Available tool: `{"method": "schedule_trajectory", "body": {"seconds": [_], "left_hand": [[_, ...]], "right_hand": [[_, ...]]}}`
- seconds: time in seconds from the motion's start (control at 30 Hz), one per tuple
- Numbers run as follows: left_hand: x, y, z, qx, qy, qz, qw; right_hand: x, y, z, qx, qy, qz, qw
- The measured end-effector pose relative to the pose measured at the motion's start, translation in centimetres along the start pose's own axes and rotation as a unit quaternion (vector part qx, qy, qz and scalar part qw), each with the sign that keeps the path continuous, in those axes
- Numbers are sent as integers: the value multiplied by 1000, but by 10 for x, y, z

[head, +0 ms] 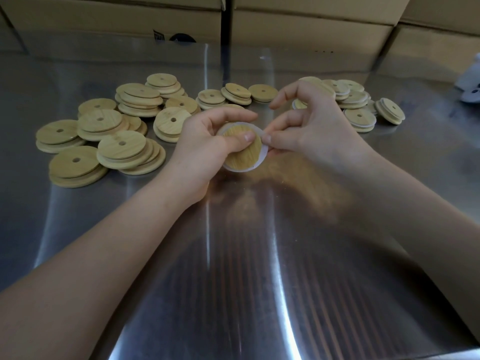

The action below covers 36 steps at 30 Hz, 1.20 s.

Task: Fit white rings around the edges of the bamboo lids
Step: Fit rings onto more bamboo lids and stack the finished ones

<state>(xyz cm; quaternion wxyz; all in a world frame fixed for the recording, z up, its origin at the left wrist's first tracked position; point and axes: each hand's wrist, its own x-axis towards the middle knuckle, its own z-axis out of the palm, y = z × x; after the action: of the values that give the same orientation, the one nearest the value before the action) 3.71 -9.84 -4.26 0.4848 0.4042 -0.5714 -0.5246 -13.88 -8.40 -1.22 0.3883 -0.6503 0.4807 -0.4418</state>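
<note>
White ring (264,152) perhaps behind left hand (207,149)

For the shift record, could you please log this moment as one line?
phase: fitting | left hand: holds bamboo lid | right hand: pinches white ring at lid edge

A steel table (259,281) carries loose bamboo lids (122,145) and ringed lids (359,116).
</note>
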Motion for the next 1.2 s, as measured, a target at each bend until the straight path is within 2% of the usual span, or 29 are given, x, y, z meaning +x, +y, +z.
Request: {"method": "schedule_trajectory", "body": {"seconds": [0.37, 0.57, 0.8, 1.2], "left_hand": [[1, -7, -1, -9, 5, 9, 1000], [1, -7, 0, -25, 35, 24, 999], [2, -9, 2, 23, 3, 54, 998], [4, -8, -2, -29, 1, 26, 999]], "right_hand": [[-1, 4, 10, -11, 40, 15, 999], [-5, 4, 18, -68, 65, -13, 995], [-5, 5, 17, -96, 95, -61, 989], [1, 7, 9, 9, 73, -28, 997]]}}
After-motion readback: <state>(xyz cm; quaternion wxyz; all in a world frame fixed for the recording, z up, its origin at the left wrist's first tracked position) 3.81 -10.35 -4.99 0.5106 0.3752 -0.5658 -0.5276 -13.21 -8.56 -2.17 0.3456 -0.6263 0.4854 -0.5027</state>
